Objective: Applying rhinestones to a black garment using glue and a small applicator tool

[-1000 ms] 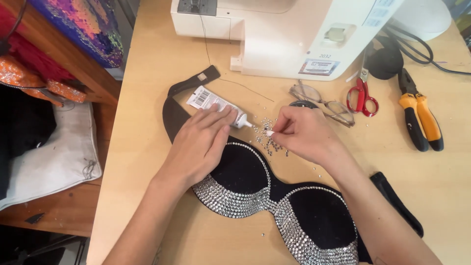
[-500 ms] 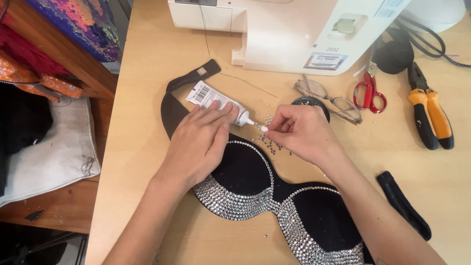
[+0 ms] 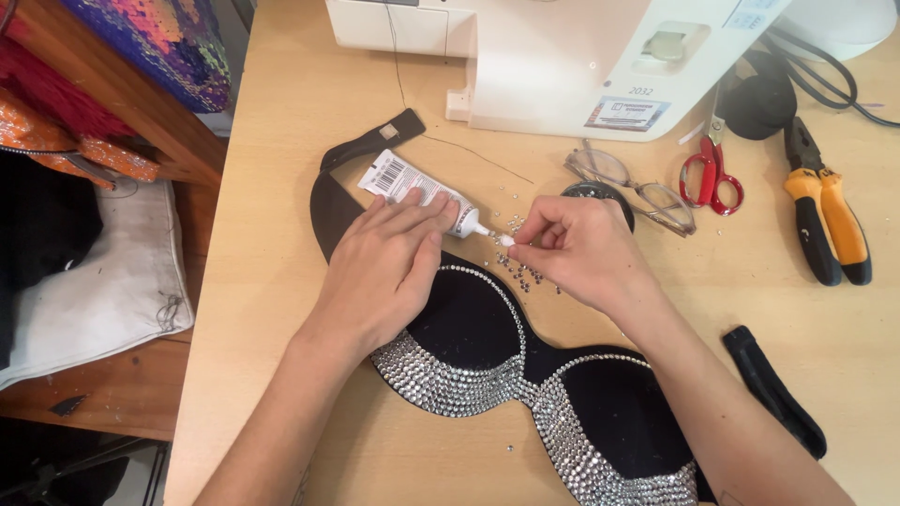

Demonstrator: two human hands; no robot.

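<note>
The glue tube (image 3: 417,187) lies on the black bra top (image 3: 469,328) on the tabletop (image 3: 272,234), pinned under the fingers of the left hand (image 3: 384,272), its nozzle pointing at the right hand (image 3: 577,248), whose fingertips are pinched together on something tiny and pale right at the tip. Loose rhinestones (image 3: 525,272) are scattered just below, while glasses (image 3: 637,187), red scissors (image 3: 711,173) and orange pliers (image 3: 825,220) sit further right, in front of the white sewing machine (image 3: 562,56).

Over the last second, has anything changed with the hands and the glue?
Hardly anything. The left hand still presses the glue tube on the black rhinestone bra top, and the right hand still pinches at its nozzle. Only the camera shifted slightly.
</note>
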